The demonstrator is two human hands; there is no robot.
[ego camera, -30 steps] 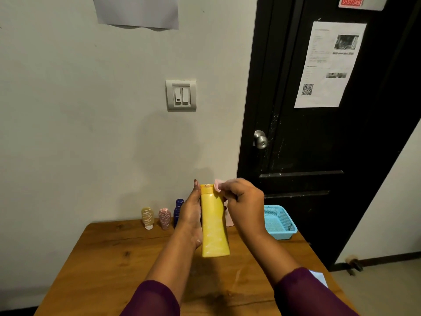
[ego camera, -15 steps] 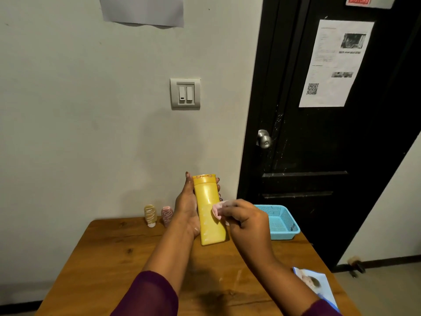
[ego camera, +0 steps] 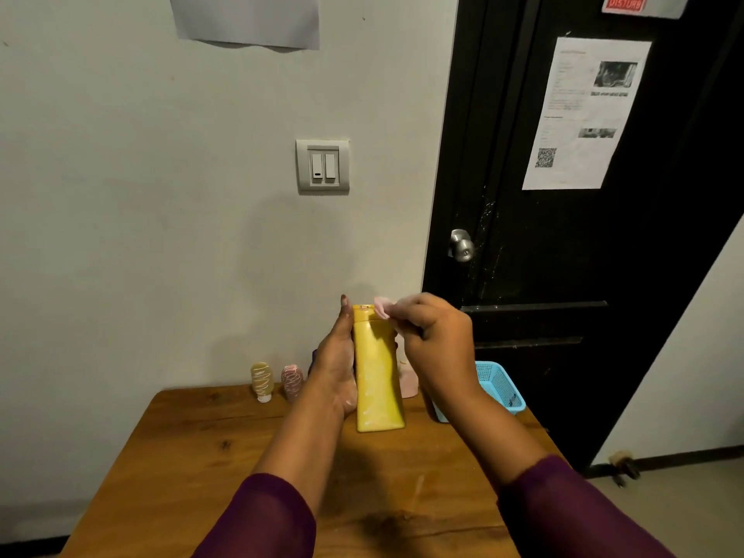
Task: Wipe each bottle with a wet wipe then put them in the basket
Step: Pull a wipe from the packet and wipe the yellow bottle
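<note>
Wipe (ego camera: 381, 307) returned to bottle (ego camera: 378, 380) cap; wiping judged unfinished.
The bottle is gripped upright over the table's (ego camera: 201, 457) middle by the left hand (ego camera: 336, 368); the wipe, pinched in the curled right hand (ego camera: 437, 344), has been moved from body to cap. The basket (ego camera: 501, 386) is set at the far right corner.

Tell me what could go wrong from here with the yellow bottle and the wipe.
1. The left hand holds the yellow bottle upright from one side; a push from the wipe at its cap might tip it out and onto the table.
2. The right hand pinches only a small wad, so the lower body may go unwiped.
3. Swinging toward the basket could knock the pale bottle standing just behind.
</note>
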